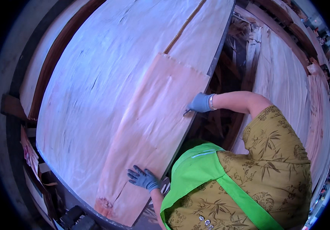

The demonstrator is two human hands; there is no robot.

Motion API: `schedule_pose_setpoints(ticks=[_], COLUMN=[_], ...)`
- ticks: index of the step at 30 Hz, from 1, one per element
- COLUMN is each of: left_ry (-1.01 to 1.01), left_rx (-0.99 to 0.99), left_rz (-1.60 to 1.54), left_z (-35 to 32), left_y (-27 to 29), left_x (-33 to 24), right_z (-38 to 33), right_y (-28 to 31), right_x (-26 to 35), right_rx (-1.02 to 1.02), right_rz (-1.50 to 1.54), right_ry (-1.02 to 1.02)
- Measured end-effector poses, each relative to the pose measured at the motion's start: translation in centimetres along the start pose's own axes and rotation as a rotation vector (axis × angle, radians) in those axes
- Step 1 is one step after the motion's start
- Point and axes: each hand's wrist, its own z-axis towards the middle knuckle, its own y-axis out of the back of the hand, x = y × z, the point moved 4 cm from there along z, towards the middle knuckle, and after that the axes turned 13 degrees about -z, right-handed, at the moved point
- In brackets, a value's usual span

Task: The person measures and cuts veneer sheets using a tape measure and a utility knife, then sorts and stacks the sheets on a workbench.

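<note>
A thin pinkish veneer strip (149, 103) lies on top of a wide pale veneer sheet (84, 92). My left hand (145, 179), in a grey-blue glove with dark fingers, rests flat on the strip's lower part with its fingers spread. Near that hand a dark split runs through the strip, and a reddish knot marks its bottom end. At the strip's right edge, my right hand (201, 102) has its gloved fingers curled. A small dark tip sticks out below them against the veneer; I cannot tell whether it is a tool or a fingertip.
A long narrow crack (184, 28) runs up the large sheet from the strip's top edge. More pale veneer (281, 73) is stacked to the right, past a dark gap with torn scraps. Dark beams (54, 57) border the left side. My green apron (195, 165) is close to the sheet's edge.
</note>
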Motion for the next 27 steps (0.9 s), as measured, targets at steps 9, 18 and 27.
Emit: schedule_pose_setpoints(ticks=[9,18,27], left_ry=[0.004,-0.041,0.039], left_rx=[0.049,0.041,0.054], left_rz=[0.055,0.052,-0.036], left_z=[0.4,0.3,-0.1], left_y=[-0.2,0.6,-1.7], left_x=[0.1,-0.7,1.4], right_z=[-2.4,-6.2,-9.4], right_y=[0.4,0.4,-0.1], right_x=[-12.1,-21.3,-18.5], right_rx=[0.195,0.008,-0.375], right_rz=[-0.214,-0.278,-0.188], right_ry=[0.011,-0.081,-0.647])
